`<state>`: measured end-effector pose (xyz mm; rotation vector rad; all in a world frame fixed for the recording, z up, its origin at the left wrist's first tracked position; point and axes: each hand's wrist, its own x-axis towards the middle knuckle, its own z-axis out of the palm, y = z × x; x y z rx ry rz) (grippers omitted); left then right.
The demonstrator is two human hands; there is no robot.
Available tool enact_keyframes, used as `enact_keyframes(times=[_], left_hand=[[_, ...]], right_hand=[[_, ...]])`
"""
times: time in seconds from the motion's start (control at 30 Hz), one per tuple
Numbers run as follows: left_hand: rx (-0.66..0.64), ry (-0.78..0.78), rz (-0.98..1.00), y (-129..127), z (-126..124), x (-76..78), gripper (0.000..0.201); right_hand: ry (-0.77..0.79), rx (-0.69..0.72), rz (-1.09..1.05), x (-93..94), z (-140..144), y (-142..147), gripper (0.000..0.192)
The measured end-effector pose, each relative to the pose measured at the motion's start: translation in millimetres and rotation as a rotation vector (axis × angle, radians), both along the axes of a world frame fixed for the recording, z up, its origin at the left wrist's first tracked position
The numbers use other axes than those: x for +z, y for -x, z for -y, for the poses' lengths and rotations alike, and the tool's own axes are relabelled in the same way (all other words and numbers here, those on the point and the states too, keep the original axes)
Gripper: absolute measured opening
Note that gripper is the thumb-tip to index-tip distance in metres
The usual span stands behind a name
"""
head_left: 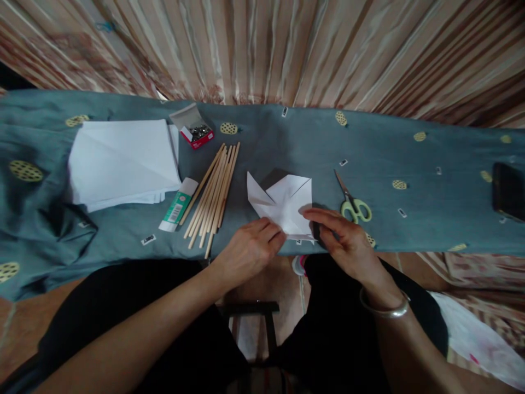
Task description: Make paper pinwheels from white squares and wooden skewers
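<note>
A white paper (292, 205), cut and folded into pointed flaps like a pinwheel, lies on the cloth-covered table in front of me. One flap stands up at its left. My left hand (256, 243) has its fingers curled and closed on the paper's lower left edge, hiding that corner. At the right edge, my right hand (344, 238) touches the paper with an outstretched index finger, its thumb apart below. Scissors (353, 205) with pale green handles lie just beyond my right hand. Left of the paper rests a bundle of thin wooden sticks (213, 194).
A green and white glue stick (178, 207) lies beside the sticks. Behind them stands an opened small red box (199, 134) of metal pieces. A stack of white paper sheets (123, 161) is at the left. A dark phone (508, 189) lies far right. A curtain (262, 49) hangs behind the table.
</note>
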<state>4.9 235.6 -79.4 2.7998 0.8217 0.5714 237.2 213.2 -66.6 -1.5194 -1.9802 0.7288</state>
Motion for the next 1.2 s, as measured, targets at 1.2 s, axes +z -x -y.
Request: enact_keyframes(times=[1.2], left_hand=[[0.042, 0.156, -0.062, 11, 7, 4.6, 0.013]], right_hand=[[-0.063, -0.100, -0.059, -11.6, -18, 43, 0.004]])
